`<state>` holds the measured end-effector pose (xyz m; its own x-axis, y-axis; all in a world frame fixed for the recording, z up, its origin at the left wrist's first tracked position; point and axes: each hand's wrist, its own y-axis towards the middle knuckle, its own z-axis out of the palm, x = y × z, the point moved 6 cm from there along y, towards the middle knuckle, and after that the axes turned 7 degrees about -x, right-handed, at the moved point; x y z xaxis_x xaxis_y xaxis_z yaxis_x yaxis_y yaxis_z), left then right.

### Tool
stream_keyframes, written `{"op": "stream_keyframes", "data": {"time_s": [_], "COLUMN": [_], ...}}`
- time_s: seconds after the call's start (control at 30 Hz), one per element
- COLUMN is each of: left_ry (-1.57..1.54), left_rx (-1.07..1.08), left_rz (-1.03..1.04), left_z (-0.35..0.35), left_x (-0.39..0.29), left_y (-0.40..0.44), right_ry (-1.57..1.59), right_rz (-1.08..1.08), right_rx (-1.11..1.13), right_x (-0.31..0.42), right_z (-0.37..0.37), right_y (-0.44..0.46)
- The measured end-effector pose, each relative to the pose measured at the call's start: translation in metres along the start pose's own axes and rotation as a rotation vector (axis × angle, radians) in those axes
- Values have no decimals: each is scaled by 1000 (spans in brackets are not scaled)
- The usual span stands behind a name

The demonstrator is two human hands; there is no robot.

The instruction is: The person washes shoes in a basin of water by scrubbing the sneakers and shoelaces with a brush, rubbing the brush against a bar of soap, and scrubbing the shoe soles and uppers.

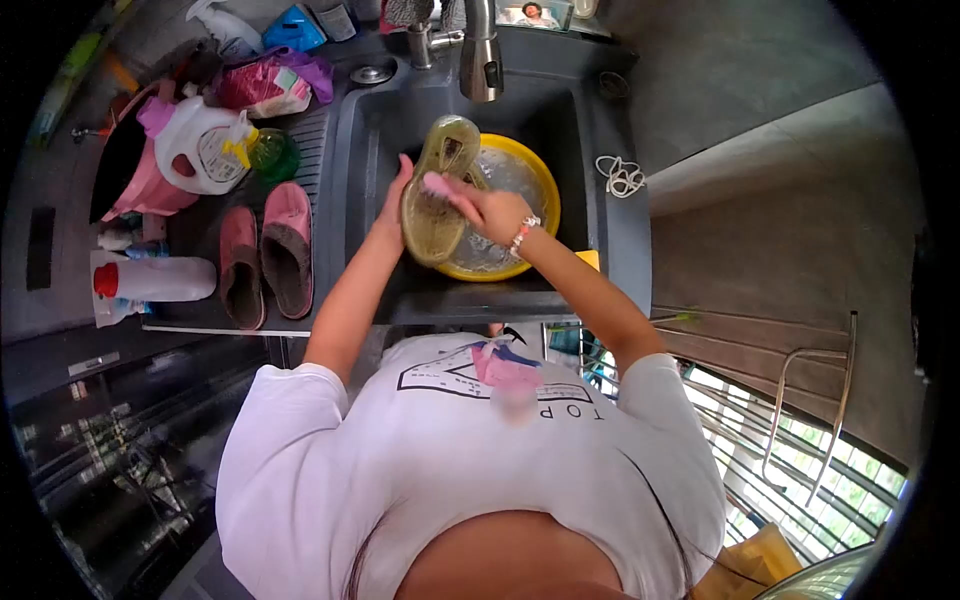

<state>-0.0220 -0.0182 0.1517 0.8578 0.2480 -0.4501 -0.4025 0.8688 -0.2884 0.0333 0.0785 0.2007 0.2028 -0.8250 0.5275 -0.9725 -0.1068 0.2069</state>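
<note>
A greenish-yellow see-through sandal (pixel 432 225) is held up over the sink, in front of a yellow basin (pixel 548 190) of sudsy water. My left hand (pixel 396 203) grips the sandal along its left side, thumb raised. In my right hand (pixel 493 213) is a small pink brush (pixel 437 184), which touches the middle of the sandal. My right fingers are wrapped round it, and its bristles are hidden. The dark faucet head (pixel 482 72) hangs just above the basin.
Left of the sink stand pink furry slippers (pixel 287 250), a white bottle with a red cap (pixel 165 279), a green bottle (pixel 273 155), a white jug (pixel 205 150) and a pink tub (pixel 140 185). A white cord (pixel 621 177) lies right of the sink (pixel 360 200).
</note>
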Motion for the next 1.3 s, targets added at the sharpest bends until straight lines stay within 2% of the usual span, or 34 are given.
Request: {"op": "stream_keyframes", "data": {"time_s": [0.03, 0.07, 0.1, 0.17, 0.2, 0.23, 0.27, 0.3, 0.37, 0.4, 0.43, 0.5, 0.57, 0.7, 0.73, 0.77, 0.97, 1.17, 1.3], "left_ry": [-133, -267, -269, -184, -137, -127, -89, -50, -68, -98, -68, -70, -58, -92, -2, 6, -72, -50, -83], "left_rx": [-90, -176, -176, -53, -48, -22, -151, -283, -291, -320, -309, -372, -388, -393, -488, -499, -305, -329, -373], "left_rz": [2, 4, 6, -49, 35, 35, 37, 41, 8, -27, -28, -68, -97, -118, -6, -16, -144, -83, -179], "left_z": [5, 5, 1, -3, -7, 0, -3, -6, -13, -20, -23, -33, -32, -57, -33, -33, -20, -10, -43], "left_x": [-4, -6, -4, -3, -3, -2, -1, 0, 4, 3, 3, 4, 2, 0, -4, -6, -16, -14, 2], "left_y": [2, 3, -1, 0, 1, -1, -1, -4, -6, -7, -10, -16, -26, -25, -36, -42, -29, -33, -37], "right_ry": [0, -38, -39, -46, -61, -77, -137, -156, -320, -367, -368, -554, -629, -682, -686, -688, -696, -733, -683], "right_rz": [68, 67, 65, -101, -103, -102, -22, -20, 70, 61, 68, -138, -160, -159, -154, -146, -115, -90, -38], "right_rx": [-146, -176, -174, 71, 54, 36, 108, 89, 202, 313, 282, 420, 592, 681, 686, 688, 702, 745, 769], "right_x": [-9, -7, 0, 24, 25, 24, 16, 11, -2, 22, 43, 88, 133, 177, 181, 185, 197, 197, 192], "right_z": [-4, 2, 8, 21, 13, 3, -4, -15, -28, -59, -86, -119, -159, -196, -201, -203, -214, -220, -228], "right_y": [6, 5, -7, -28, -29, -27, -20, -13, 3, 8, 13, 12, 6, -11, -12, -15, -21, -34, -28]}}
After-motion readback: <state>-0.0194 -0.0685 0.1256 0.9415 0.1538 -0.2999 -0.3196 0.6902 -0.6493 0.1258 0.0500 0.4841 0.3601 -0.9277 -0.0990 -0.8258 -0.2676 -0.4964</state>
